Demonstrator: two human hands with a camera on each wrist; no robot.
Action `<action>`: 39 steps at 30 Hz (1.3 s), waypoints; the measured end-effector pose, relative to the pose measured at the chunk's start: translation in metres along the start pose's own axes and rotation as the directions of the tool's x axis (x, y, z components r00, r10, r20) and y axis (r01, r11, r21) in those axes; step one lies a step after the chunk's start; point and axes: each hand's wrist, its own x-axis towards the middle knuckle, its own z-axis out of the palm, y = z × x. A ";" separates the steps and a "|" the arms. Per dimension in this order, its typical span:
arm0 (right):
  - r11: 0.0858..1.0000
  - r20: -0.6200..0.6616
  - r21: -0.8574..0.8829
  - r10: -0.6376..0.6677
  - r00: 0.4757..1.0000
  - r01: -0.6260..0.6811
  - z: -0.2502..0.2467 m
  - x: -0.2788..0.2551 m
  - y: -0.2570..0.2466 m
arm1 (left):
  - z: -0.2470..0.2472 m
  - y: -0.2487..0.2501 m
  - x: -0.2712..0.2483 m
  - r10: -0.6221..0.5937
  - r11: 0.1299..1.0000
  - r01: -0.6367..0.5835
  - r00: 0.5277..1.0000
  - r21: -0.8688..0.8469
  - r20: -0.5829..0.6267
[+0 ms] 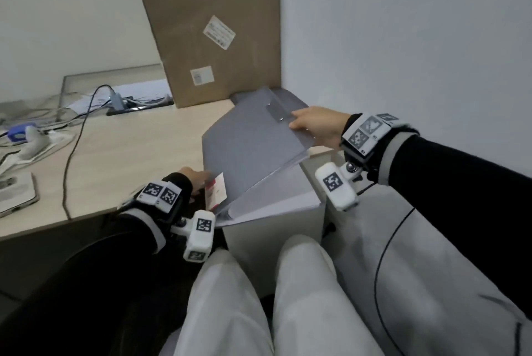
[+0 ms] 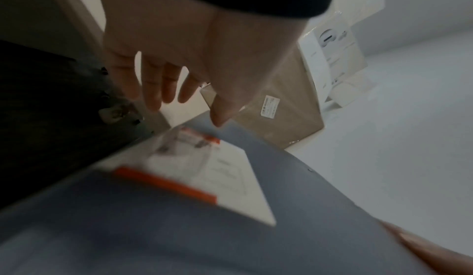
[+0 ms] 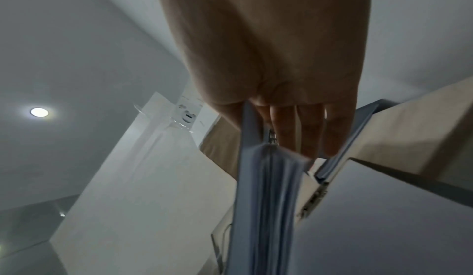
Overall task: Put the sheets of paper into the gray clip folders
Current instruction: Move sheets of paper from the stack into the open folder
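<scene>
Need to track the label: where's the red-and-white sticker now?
Head view: sticker on the gray folder's near-left corner, beside the left hand.

Black sleeves (image 1: pixel 460 171), white trousers (image 1: pixel 230 298), tagged wrist cameras (image 1: pixel 336 185).

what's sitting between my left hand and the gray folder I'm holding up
In the head view, a white card with red bands lies between the left hand and the gray folder. The right hand grips the folder's far edge.
</scene>
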 end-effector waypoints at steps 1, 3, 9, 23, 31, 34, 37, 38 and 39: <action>1.000 -0.027 -0.007 0.018 0.999 -0.019 0.000 0.003 0.009 | 0.006 -0.003 -0.002 -0.034 0.991 0.037 0.999 -0.129 0.021; 0.998 -0.067 -0.019 0.061 0.996 -0.063 0.001 0.006 0.027 | 0.016 -0.007 -0.004 -0.042 0.947 0.079 0.992 -0.312 0.123; 0.961 -0.046 -0.067 0.264 0.963 -0.267 0.008 0.005 0.073 | 0.012 -0.022 0.008 0.010 0.838 0.091 0.983 -0.538 0.182; 0.929 -0.012 0.367 0.065 0.998 -0.056 0.033 0.014 0.041 | -0.001 -0.041 -0.005 0.206 0.821 -0.097 0.969 -0.563 0.133; 0.843 -0.113 0.537 0.086 0.990 -0.012 0.041 0.017 0.011 | -0.024 -0.067 0.003 0.480 0.877 -0.452 0.837 -0.161 0.263; 0.850 -0.153 0.527 0.108 0.982 -0.011 0.043 0.021 0.006 | -0.025 -0.057 -0.013 0.428 0.888 -0.448 0.888 0.100 0.170; 0.881 -0.153 0.471 0.140 0.978 -0.052 0.042 0.020 0.001 | -0.020 -0.050 -0.019 0.382 0.916 -0.384 0.923 0.111 0.045; 0.895 -0.143 0.441 0.149 0.978 -0.071 0.043 0.020 0.000 | -0.020 -0.049 -0.018 0.375 0.919 -0.375 0.927 0.121 0.019; 0.907 -0.144 0.413 0.158 0.977 -0.086 0.044 0.019 0.001 | -0.022 -0.050 -0.018 0.369 0.923 -0.367 0.929 0.118 0.001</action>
